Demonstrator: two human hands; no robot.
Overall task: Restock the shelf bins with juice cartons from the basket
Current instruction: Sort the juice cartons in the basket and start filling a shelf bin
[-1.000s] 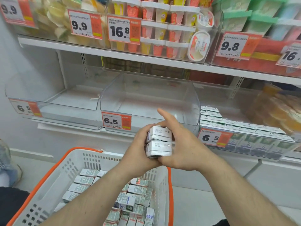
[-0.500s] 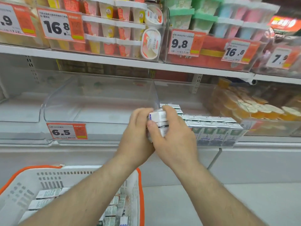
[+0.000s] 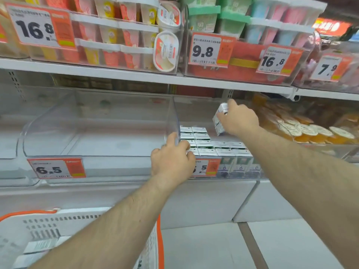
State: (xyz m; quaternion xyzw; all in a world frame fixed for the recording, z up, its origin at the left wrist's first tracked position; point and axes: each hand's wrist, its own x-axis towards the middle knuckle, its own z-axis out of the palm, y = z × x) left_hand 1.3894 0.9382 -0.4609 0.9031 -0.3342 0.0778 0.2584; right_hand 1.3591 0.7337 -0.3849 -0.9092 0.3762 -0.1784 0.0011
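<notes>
White juice carton (image 3: 219, 121), small and boxy, sat tilted in our right hand (image 3: 238, 121), fingers curled round it above the clear plastic shelf bin (image 3: 175, 121). Our left hand (image 3: 172, 159) rested on the front row of cartons (image 3: 223, 152), fingers bent; we could not tell whether it gripped one.

The left hand (image 3: 172, 156), at centre frame, covers the first digit of a price tag (image 3: 206, 167) and part of the front-row cartons (image 3: 206, 146); whether its fingertips hold anything cannot be told. The right hand (image 3: 238, 119), right of centre, hides most of the carton (image 3: 220, 117) it grips, whose print is too blurred to read. The basket (image 3: 58, 220) at lower left is cut off by the frame's bottom and left edges, and a forearm crosses it. Small print on the upper tags is illegible. The products at the far upper right are smeared by blur.
</notes>
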